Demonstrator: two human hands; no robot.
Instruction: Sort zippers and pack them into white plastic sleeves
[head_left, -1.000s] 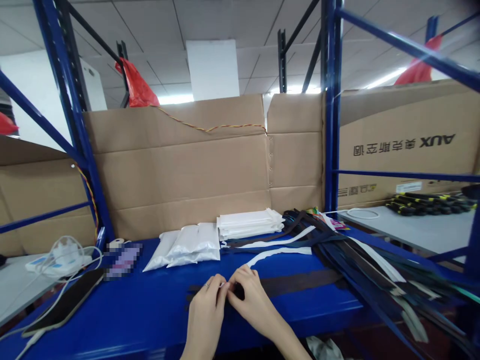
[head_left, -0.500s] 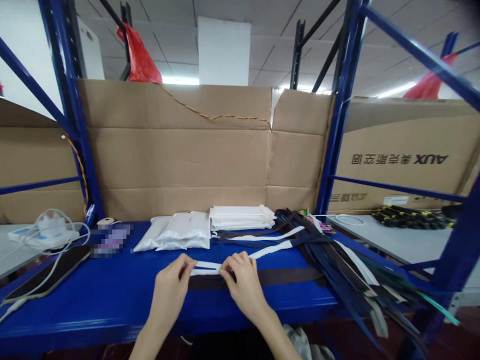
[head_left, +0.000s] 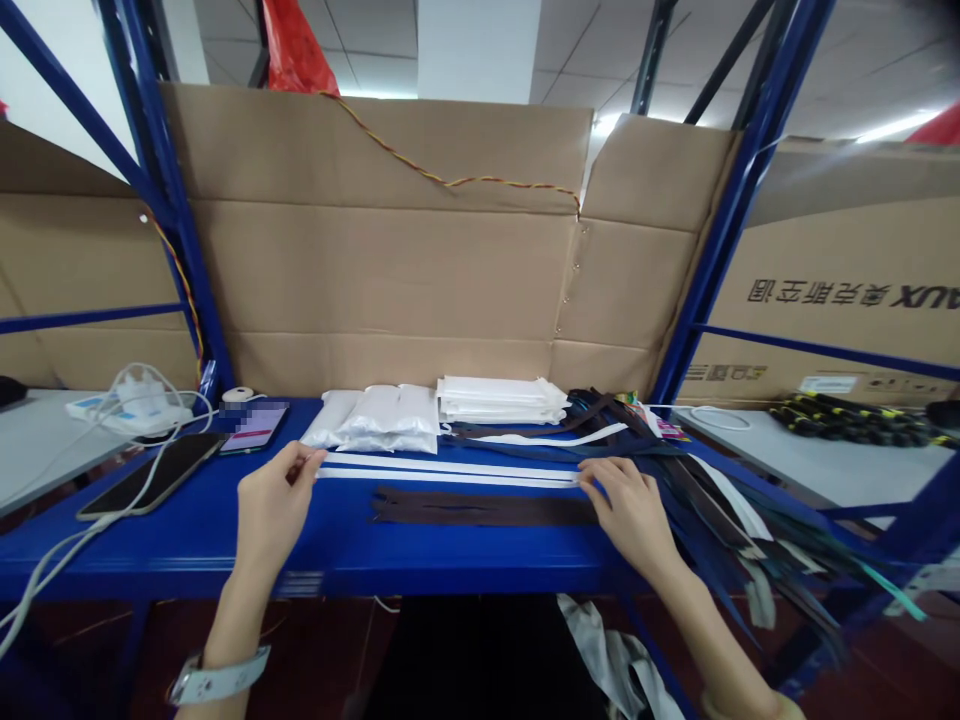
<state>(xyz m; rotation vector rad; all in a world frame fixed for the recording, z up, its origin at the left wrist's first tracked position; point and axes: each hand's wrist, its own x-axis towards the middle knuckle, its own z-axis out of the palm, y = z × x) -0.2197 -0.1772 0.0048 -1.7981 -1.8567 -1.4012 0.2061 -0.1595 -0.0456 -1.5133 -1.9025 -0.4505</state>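
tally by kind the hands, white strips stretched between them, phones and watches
Left hand and right hand: 2
White strips between them: 2
Dark phone and lit phone: 2
Watch: 1
Total: 7

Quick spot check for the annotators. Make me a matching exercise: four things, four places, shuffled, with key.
Things
1. White zipper
2. Dark brown zipper
3. Phone with lit screen
4. Red plastic bag

Places
A. Above the top edge of the cardboard panel
B. On the blue table, left of the white pouches
C. Stretched between left hand and right hand
D. Flat on the blue table, nearer the person than the stretched strips

Pairs: 1-C, 2-D, 3-B, 4-A
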